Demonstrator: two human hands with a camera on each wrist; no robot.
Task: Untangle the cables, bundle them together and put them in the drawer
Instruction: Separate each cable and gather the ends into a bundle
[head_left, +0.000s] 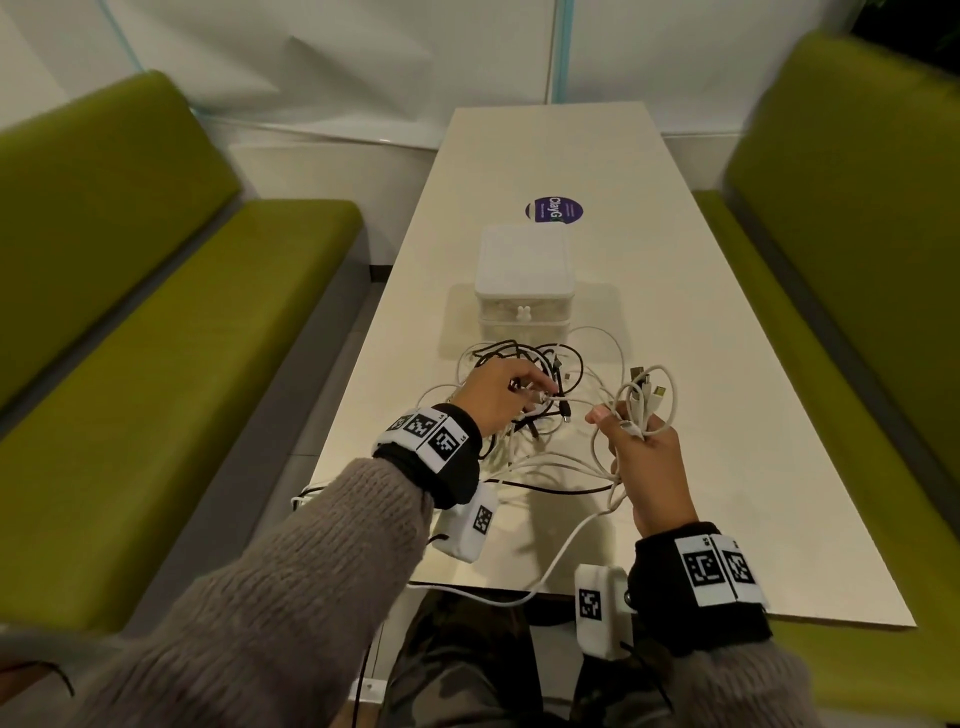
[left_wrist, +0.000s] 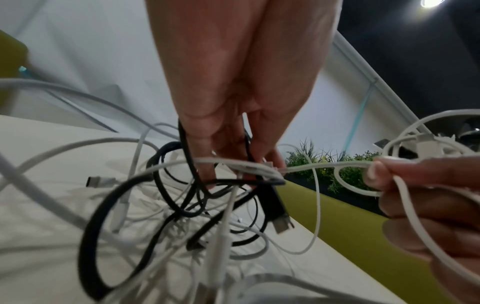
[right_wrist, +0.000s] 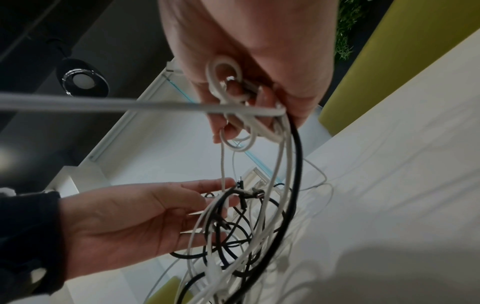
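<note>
A tangle of black and white cables (head_left: 545, 358) lies on the white table (head_left: 701, 338), in front of a small white drawer box (head_left: 524, 270) whose drawers look closed. My left hand (head_left: 535, 396) reaches into the tangle and pinches a white cable (left_wrist: 324, 165) that runs taut across to my right hand (head_left: 623, 423). The right hand is raised a little above the table and grips a bunch of white cable loops (head_left: 649, 387) with several plugs sticking up. In the right wrist view the loops (right_wrist: 228, 67) sit in its curled fingers, and a black cable (right_wrist: 298, 154) hangs past them.
One white cable (head_left: 550, 566) trails over the table's near edge onto my lap. A round purple sticker (head_left: 554, 210) lies behind the box. Green benches (head_left: 156, 312) (head_left: 857, 234) flank the narrow table. A black USB plug (left_wrist: 281, 224) dangles from the tangle.
</note>
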